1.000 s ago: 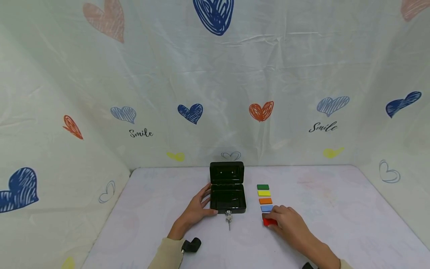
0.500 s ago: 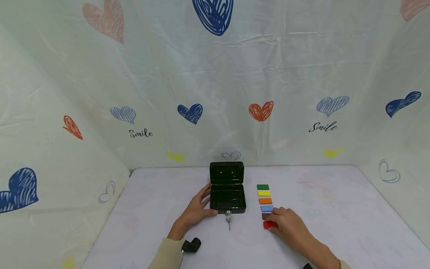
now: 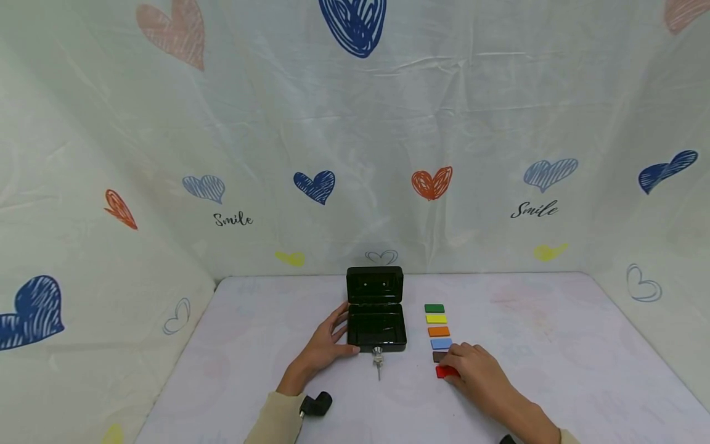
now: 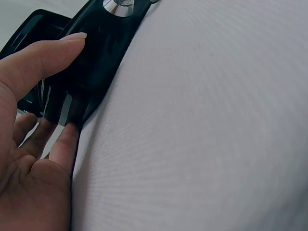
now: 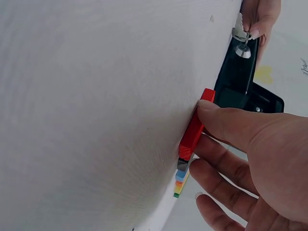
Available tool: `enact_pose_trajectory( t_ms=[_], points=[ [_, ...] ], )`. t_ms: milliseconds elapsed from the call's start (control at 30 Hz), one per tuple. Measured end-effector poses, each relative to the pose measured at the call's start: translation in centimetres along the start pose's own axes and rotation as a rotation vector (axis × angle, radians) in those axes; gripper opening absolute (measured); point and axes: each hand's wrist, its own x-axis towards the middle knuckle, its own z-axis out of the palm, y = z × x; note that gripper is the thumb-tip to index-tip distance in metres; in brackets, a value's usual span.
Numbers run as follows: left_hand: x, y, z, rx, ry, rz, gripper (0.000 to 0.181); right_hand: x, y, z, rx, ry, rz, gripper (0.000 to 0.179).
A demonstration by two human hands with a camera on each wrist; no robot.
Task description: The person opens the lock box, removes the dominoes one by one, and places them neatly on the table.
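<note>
A black metal cash box [image 3: 395, 347] stands on the white table with its lid [image 3: 375, 285] raised and its tray space bare. Keys [image 3: 378, 364] hang from the lock at its front. My left hand [image 3: 322, 353] holds the box's front left corner, thumb on the front wall and fingers along the left side. My right hand [image 3: 479, 373] pinches a red block [image 5: 193, 129] between thumb and fingers, low at the table. It is the nearest in a column of flat blocks: dark brown [image 3: 437, 357], light blue [image 3: 440, 343], orange [image 3: 438, 332], yellow [image 3: 436, 319] and green [image 3: 434, 308].
The column of blocks lies right of the cash box, with a small gap between neighbours. A pale cloth printed with hearts [image 3: 314, 187] hangs behind the table and at its sides. A black wrist device [image 3: 316, 404] sits by the left sleeve.
My right hand has drawn the red block slightly toward me, uncovering more of the dark brown block. Over the last half second little has moved. My left hand stays on the cash box.
</note>
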Motion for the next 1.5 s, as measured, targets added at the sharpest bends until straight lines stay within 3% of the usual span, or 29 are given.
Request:
enact_pose_trajectory(
  t_ms=[567, 800, 1500],
  points=[
    [0.2, -0.1, -0.3, 0.001, 0.004, -0.006, 0.107, 0.4, 0.2, -0.9, -0.028, 0.021, 0.007, 0.027],
    [0.0, -0.2, -0.6, 0.011, -0.001, -0.002, 0.107, 0.5, 0.7, -1.3, 0.014, 0.002, 0.077, 0.026],
    [-0.6, 0.2, -1.0, 0.086, -0.031, 0.042, 0.105, 0.7, 4.5, -2.2, 0.041, 0.095, 0.166, 0.030]
  ],
)
